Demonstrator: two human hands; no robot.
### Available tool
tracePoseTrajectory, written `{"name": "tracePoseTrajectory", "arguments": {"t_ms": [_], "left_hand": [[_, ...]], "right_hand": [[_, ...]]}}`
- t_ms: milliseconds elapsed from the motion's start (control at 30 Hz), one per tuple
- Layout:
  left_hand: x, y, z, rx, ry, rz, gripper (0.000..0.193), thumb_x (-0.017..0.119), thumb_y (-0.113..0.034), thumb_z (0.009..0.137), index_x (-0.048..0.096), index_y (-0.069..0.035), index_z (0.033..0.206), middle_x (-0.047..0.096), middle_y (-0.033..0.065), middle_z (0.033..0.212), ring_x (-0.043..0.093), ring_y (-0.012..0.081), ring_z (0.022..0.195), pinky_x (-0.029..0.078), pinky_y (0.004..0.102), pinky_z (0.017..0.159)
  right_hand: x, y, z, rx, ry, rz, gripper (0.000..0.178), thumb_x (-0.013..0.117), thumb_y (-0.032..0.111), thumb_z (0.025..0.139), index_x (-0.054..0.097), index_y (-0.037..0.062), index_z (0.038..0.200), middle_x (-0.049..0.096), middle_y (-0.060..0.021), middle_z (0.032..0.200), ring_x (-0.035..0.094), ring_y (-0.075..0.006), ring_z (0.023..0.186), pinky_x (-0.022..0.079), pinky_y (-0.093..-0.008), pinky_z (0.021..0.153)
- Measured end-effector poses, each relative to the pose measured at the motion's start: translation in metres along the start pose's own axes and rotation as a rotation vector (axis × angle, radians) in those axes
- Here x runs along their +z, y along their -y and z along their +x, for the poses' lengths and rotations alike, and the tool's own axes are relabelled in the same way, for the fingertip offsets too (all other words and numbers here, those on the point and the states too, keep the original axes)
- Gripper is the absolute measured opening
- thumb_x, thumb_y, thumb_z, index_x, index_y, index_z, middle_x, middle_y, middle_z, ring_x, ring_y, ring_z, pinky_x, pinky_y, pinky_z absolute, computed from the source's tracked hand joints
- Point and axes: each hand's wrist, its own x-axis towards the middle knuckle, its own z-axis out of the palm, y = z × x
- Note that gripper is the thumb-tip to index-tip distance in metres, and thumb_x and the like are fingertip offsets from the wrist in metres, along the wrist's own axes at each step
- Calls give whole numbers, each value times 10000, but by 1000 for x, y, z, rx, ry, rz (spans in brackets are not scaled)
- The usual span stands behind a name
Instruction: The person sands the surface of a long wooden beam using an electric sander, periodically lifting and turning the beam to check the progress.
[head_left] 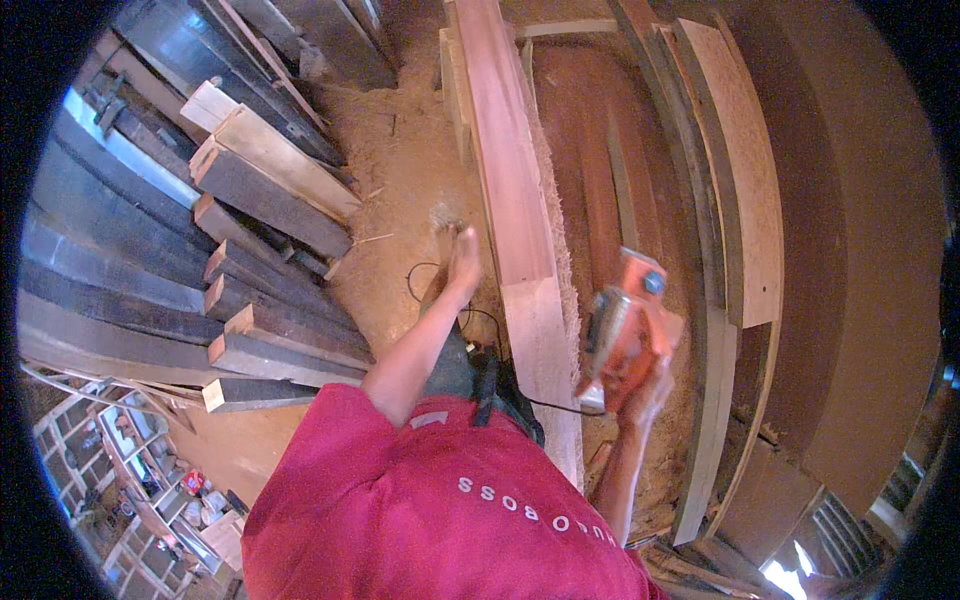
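Observation:
My right hand (648, 398) grips an orange electric hand planer (628, 340), raised and tilted to the right of a long board. A dark cord (560, 407) trails from the tool toward my body. The long reddish plank (512, 190) runs away from me, its near part paler, with a ragged fringe of shavings along its right edge. Left of this plank, my left hand (464, 262) hangs in the air with fingers stretched out and nothing in it. Its fingertips point away from me, above the dusty floor.
Stacked dark timbers (280, 352) with pale cut ends crowd the left side. To the right, long boards (735, 170) stand beside a sawdust-covered recess (580, 120). Sawdust lies on the floor (400, 150). A cluttered wooden rack (150, 490) sits at the lower left.

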Motion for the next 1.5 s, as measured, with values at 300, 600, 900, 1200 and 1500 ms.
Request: {"name": "tracePoseTrajectory", "arguments": {"t_ms": [300, 600, 900, 1200, 1500], "left_hand": [[-75, 110, -71, -215, 114, 459, 622, 297, -464, 1070, 556, 39, 1329, 545, 313, 1351, 483, 421, 1312, 343, 434, 1119], [-132, 172, -38, -158, -74, 489, 620, 337, -478, 1055, 636, 57, 1145, 651, 315, 1114, 607, 454, 1094, 453, 473, 980], [-87, 57, 17, -355, 92, 435, 494, 455, -413, 1034, 644, 31, 1143, 688, 251, 984, 655, 378, 974, 499, 436, 886], [-42, -79, 100, 107, 588, 418, 625, 605, -18, 724, 569, -26, 1348, 337, 216, 1558, 275, 415, 1466, 258, 449, 1211], [-56, 16, 121, -172, 591, 382, 645, 693, -212, 803, 481, 39, 1358, 619, 275, 1221, 613, 378, 1128, 481, 426, 959]], "right_hand": [[173, 27, 53, -174, 368, -136, 477, 445, 411, 1026, 623, -30, 1044, 622, -128, 843, 580, -209, 803, 475, -378, 721], [178, -1, 43, 44, 589, -488, 602, 472, 496, 979, 562, 35, 1355, 677, -325, 948, 655, -519, 930, 541, -536, 786], [269, 54, 118, -49, 544, -278, 561, 524, 432, 977, 584, -18, 1306, 694, -297, 890, 704, -449, 811, 548, -489, 713], [364, 119, 218, -104, 507, -198, 550, 552, 350, 991, 515, -11, 1404, 698, -246, 910, 695, -282, 809, 534, -401, 711], [512, 158, 334, -671, 301, -161, 546, 530, 454, 1015, 570, -28, 761, 508, -88, 629, 436, -146, 525, 376, -373, 507]]}}
